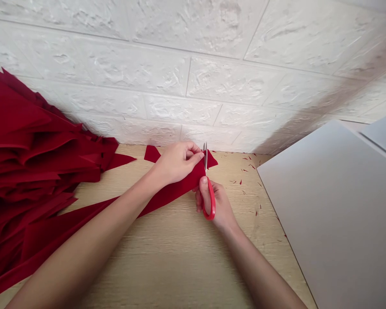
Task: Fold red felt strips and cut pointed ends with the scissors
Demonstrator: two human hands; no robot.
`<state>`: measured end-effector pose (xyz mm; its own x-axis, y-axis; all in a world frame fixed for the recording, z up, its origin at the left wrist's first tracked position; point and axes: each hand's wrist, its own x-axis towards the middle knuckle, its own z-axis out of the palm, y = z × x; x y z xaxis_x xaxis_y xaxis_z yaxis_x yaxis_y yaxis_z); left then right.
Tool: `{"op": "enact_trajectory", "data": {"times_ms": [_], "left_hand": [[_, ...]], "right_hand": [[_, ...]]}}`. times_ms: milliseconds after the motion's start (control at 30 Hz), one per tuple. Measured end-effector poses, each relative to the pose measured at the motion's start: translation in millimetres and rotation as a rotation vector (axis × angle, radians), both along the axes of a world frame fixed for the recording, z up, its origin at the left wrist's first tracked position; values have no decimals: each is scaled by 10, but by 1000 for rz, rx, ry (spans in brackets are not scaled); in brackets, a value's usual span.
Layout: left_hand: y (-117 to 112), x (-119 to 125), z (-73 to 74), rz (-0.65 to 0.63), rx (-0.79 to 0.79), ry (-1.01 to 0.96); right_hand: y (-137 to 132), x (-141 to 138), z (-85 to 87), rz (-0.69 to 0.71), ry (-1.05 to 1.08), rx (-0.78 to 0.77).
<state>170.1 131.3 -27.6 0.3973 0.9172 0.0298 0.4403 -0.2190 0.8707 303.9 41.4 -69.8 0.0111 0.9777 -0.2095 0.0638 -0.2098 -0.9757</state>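
My left hand (180, 161) pinches the upper edge of a long dark red fabric strip (172, 193), close to its right end. That strip runs down and left under my forearm toward a heap of red fabric (35, 141). In my right hand (217, 199) is a pair of scissors (211, 201) with red handles, my thumb through one loop. Their slightly parted metal blades point away from me, at the strip's end. A small red fabric piece (212, 159) shows just right of the blades. Behind my left hand lies another red scrap (152, 153).
A white textured brick-pattern wall (161, 73) stands at the back of the light wooden table (180, 262). Tiny red clippings (240, 182) are scattered right of my hands. A large white panel or box (334, 206) takes up the right side.
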Motion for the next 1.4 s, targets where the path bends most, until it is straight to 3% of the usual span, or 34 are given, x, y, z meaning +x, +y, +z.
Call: {"op": "enact_trajectory", "data": {"times_ms": [400,667,967,1133,1267,1400], "left_hand": [[-14,5,18,-22,-25,-1],[-16,14,-2,-46,-10,6],[-35,26,41,-32,-3,-18],[-62,6,72,-40,55,-9],[-121,12,114,-127,1,-58],[-217,4,200,-128,51,60]], "right_hand": [[-23,-17,26,-22,-25,-24],[5,29,-83,-20,6,-44],[8,52,-2,-80,-32,7],[58,186,10,-181,-53,88],[112,328,27,-293,-24,204],[162,480,7,-409,-3,260]]}}
